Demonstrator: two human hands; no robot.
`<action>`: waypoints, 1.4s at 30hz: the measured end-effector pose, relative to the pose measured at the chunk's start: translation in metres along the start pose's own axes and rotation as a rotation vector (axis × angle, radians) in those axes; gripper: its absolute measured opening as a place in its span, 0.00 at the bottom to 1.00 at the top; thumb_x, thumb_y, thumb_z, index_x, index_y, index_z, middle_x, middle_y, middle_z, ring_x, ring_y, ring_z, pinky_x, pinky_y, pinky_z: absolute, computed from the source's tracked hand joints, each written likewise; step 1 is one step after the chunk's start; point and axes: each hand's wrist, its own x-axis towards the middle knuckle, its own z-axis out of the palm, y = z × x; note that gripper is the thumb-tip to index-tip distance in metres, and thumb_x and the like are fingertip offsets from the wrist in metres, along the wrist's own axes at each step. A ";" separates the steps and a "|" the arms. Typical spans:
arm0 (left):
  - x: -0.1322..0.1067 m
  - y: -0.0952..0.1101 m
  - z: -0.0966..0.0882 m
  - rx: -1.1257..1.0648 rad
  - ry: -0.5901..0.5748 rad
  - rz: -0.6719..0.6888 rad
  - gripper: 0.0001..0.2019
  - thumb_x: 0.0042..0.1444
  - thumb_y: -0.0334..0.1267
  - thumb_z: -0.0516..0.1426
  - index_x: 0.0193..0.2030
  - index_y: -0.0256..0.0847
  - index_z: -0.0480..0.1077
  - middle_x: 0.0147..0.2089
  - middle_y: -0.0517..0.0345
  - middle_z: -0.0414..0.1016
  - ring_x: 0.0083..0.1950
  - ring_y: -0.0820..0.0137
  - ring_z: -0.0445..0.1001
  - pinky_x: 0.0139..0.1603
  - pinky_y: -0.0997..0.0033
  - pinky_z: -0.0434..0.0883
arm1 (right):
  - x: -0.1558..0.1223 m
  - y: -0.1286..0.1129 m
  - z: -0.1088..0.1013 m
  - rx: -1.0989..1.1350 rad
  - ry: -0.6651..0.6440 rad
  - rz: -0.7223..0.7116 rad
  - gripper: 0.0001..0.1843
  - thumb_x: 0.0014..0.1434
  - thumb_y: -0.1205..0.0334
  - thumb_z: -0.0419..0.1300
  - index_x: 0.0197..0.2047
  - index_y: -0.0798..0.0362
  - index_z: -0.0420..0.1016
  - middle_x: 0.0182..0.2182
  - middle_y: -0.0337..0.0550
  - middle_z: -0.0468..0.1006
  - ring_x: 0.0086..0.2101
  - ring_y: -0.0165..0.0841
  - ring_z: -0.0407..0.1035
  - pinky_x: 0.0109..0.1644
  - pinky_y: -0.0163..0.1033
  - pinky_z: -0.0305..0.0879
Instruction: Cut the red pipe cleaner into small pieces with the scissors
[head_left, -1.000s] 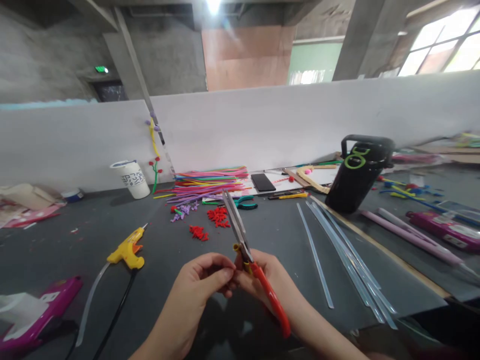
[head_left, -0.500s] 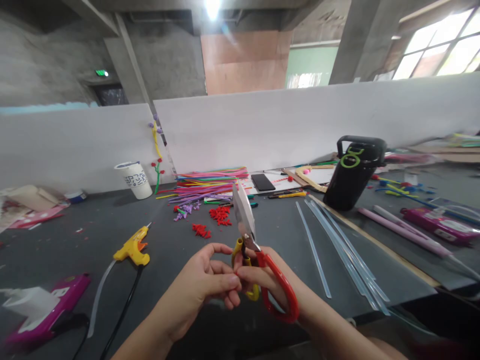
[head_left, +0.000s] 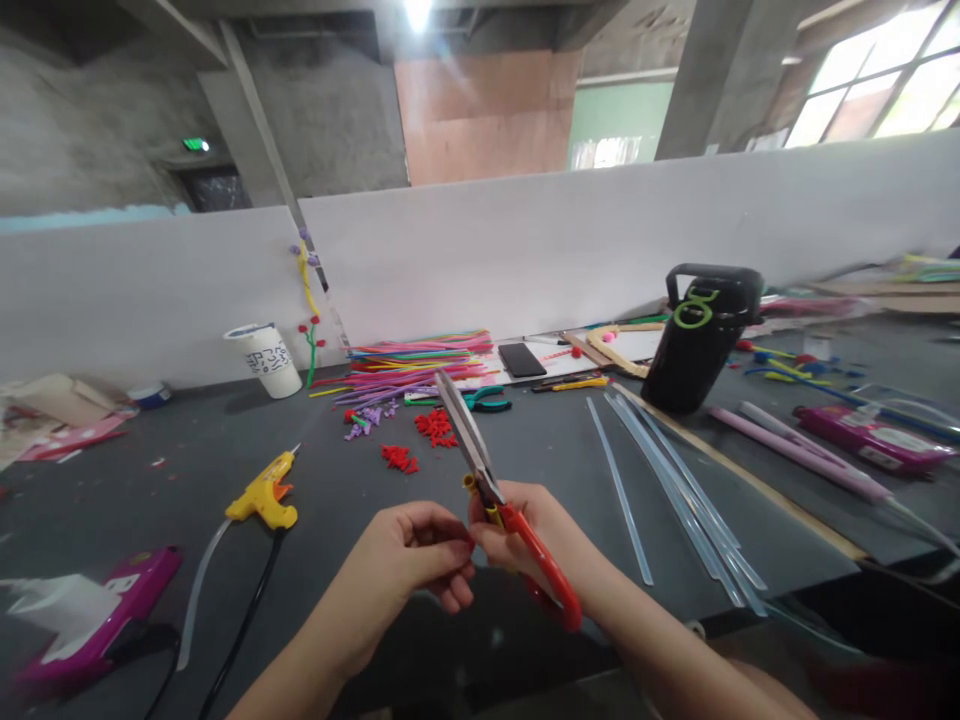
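My right hand (head_left: 525,535) is closed around red-handled scissors (head_left: 536,555). Their metal blades point up and away from me and lie nearly together. A yellow curved piece (head_left: 470,483), its kind unclear, shows beside the scissors' pivot in the same hand. My left hand (head_left: 424,555) has thumb and forefinger pinched together just left of the right hand. A tiny reddish bit shows at those fingertips, too small to name. Beyond the blades lie small red fuzzy pieces (head_left: 436,428) in two heaps and a cluster of purple ones (head_left: 371,418).
Left are a yellow glue gun (head_left: 264,495), a purple power strip (head_left: 112,615) and a paper cup (head_left: 264,362). Pipe cleaners (head_left: 412,365), teal-handled pliers (head_left: 487,400) and a phone (head_left: 523,360) lie at the back. Right are clear glue sticks (head_left: 675,485) and a black flask (head_left: 697,345).
The scissors have turned so that their blades lean further left and appear narrower. My hands have drawn slightly apart, and less of the yellow piece shows. The view has shifted a little.
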 end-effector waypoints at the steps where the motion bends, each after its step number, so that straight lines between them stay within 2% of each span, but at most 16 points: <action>1: 0.001 -0.002 0.000 0.019 0.007 0.004 0.07 0.43 0.36 0.59 0.26 0.34 0.68 0.21 0.59 0.70 0.20 0.73 0.70 0.21 0.76 0.66 | 0.000 0.001 0.000 -0.011 0.001 -0.012 0.03 0.42 0.71 0.51 0.21 0.55 0.62 0.17 0.31 0.60 0.20 0.23 0.54 0.22 0.27 0.52; 9: 0.007 -0.009 0.003 0.160 0.039 0.048 0.04 0.43 0.33 0.57 0.23 0.36 0.67 0.19 0.62 0.67 0.19 0.74 0.67 0.21 0.75 0.64 | -0.002 0.007 0.004 -0.064 0.036 -0.046 0.04 0.39 0.73 0.50 0.21 0.55 0.61 0.18 0.31 0.60 0.21 0.23 0.54 0.24 0.27 0.52; 15: 0.005 -0.011 0.002 0.360 0.107 0.148 0.03 0.44 0.29 0.54 0.26 0.37 0.68 0.19 0.62 0.67 0.22 0.74 0.65 0.24 0.75 0.63 | -0.001 0.007 0.007 -0.068 0.059 -0.033 0.03 0.40 0.71 0.50 0.21 0.55 0.61 0.18 0.32 0.60 0.21 0.24 0.53 0.23 0.28 0.51; 22: 0.008 -0.012 0.002 0.358 0.158 0.127 0.03 0.42 0.31 0.55 0.26 0.37 0.69 0.19 0.61 0.68 0.22 0.72 0.66 0.25 0.74 0.63 | -0.001 0.009 0.008 -0.081 0.085 -0.034 0.03 0.40 0.72 0.50 0.21 0.55 0.60 0.17 0.32 0.60 0.21 0.24 0.53 0.23 0.27 0.51; 31: 0.004 -0.007 0.007 0.381 0.226 0.168 0.04 0.41 0.30 0.54 0.26 0.37 0.70 0.22 0.60 0.70 0.25 0.71 0.67 0.27 0.74 0.64 | 0.000 0.012 0.010 -0.088 0.115 -0.033 0.04 0.40 0.72 0.50 0.21 0.55 0.61 0.17 0.31 0.60 0.21 0.24 0.53 0.23 0.27 0.51; 36: 0.004 -0.003 0.006 0.264 0.200 0.110 0.02 0.43 0.32 0.56 0.23 0.36 0.68 0.17 0.62 0.68 0.20 0.74 0.65 0.25 0.75 0.63 | -0.001 0.003 0.008 -0.110 0.132 -0.007 0.04 0.43 0.70 0.51 0.20 0.54 0.60 0.17 0.31 0.59 0.21 0.24 0.54 0.23 0.28 0.52; 38: 0.003 -0.002 0.002 0.096 0.171 0.122 0.03 0.44 0.33 0.57 0.24 0.36 0.68 0.17 0.62 0.69 0.20 0.75 0.65 0.25 0.76 0.62 | -0.003 -0.001 0.006 -0.115 0.152 -0.007 0.01 0.46 0.66 0.52 0.24 0.54 0.62 0.18 0.31 0.59 0.20 0.24 0.54 0.23 0.29 0.52; 40: 0.001 0.001 -0.003 -0.096 0.161 0.142 0.02 0.44 0.32 0.57 0.26 0.36 0.68 0.20 0.61 0.70 0.21 0.76 0.67 0.25 0.77 0.63 | -0.005 -0.005 0.003 -0.165 0.166 -0.009 0.06 0.46 0.64 0.53 0.31 0.54 0.62 0.19 0.31 0.59 0.20 0.24 0.54 0.23 0.29 0.53; 42: -0.001 0.004 -0.006 -0.232 0.177 0.160 0.02 0.44 0.30 0.58 0.27 0.37 0.68 0.23 0.61 0.71 0.23 0.76 0.68 0.27 0.78 0.64 | -0.008 -0.007 0.001 -0.273 0.180 0.002 0.10 0.44 0.66 0.54 0.33 0.53 0.61 0.20 0.31 0.60 0.21 0.25 0.54 0.24 0.30 0.53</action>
